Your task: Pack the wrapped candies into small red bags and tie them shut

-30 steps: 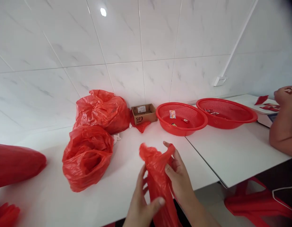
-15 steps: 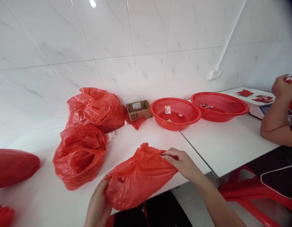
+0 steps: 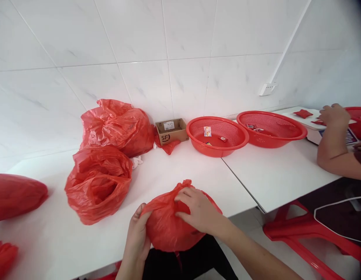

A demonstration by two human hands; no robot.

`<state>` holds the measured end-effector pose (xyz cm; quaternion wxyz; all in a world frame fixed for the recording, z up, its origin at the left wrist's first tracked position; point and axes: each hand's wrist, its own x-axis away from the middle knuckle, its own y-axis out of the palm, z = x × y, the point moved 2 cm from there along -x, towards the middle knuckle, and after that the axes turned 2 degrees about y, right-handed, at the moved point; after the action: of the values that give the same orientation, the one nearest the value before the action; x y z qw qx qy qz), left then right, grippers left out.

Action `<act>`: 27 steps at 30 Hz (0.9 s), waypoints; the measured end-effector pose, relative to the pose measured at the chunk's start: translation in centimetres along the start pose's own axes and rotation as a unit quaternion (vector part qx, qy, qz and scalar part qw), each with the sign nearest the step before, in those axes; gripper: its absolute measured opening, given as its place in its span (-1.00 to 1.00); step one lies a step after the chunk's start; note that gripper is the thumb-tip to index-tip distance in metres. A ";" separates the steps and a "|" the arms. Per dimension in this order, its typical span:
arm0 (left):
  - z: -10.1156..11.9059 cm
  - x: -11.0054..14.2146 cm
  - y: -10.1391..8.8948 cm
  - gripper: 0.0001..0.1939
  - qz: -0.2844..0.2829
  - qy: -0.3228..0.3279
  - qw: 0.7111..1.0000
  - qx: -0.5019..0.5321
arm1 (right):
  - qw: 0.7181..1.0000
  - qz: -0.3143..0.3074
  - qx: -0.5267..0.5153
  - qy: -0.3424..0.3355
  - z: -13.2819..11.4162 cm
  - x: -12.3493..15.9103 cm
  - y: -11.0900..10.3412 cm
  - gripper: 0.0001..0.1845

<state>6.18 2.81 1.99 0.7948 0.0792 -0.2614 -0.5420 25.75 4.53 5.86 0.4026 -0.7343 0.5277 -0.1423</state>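
A red plastic bag (image 3: 170, 233) with a bulging body and gathered top sits at the table's front edge, above my lap. My left hand (image 3: 139, 229) grips its left side, thumb on the near face and fingers partly hidden behind. At the gathered top, the curled fingers and thumb of my right hand (image 3: 196, 210) hold folds of the film. What the bag contains is hidden. Left of it on the table stands a crumpled open red bag (image 3: 95, 194), with a larger full red bag (image 3: 118, 132) behind.
Against the wall are a small cardboard box (image 3: 171, 136) and two red mesh baskets (image 3: 217, 149) (image 3: 270, 142) with a few small packets inside. At right, a co-worker's hand (image 3: 335, 114) is over a white scale (image 3: 311, 132). A red stool (image 3: 288, 229) stands below.
My right hand has moved left from the bag's right corner onto its gathered top. The bag has become rounder, and my left hand has shifted up and right. The co-worker's hand has moved left.
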 end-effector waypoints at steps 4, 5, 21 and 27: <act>-0.4 -0.4 0.0 -0.56 -0.016 -0.015 1.000 0.013 | 0.998 -0.040 0.005 0.047 0.7 0.4 2.8 -0.16; -0.5 -0.6 -0.1 -0.59 -0.012 -0.014 1.000 0.013 | 0.999 -0.031 -0.010 0.036 0.3 0.7 2.9 -0.20; -0.1 -0.5 0.0 -0.74 0.002 0.016 1.000 -0.021 | 0.969 0.089 -0.185 0.140 -0.9 1.2 -0.6 -0.56; 0.5 0.2 0.2 -0.72 -0.022 0.013 0.999 -0.037 | 0.940 -0.185 -0.209 -0.195 -5.8 3.0 -0.8 -0.73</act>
<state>6.13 2.78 2.59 0.7884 0.0623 -0.2292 -0.5674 23.82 -0.55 9.48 0.3017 -0.8999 0.3116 0.0456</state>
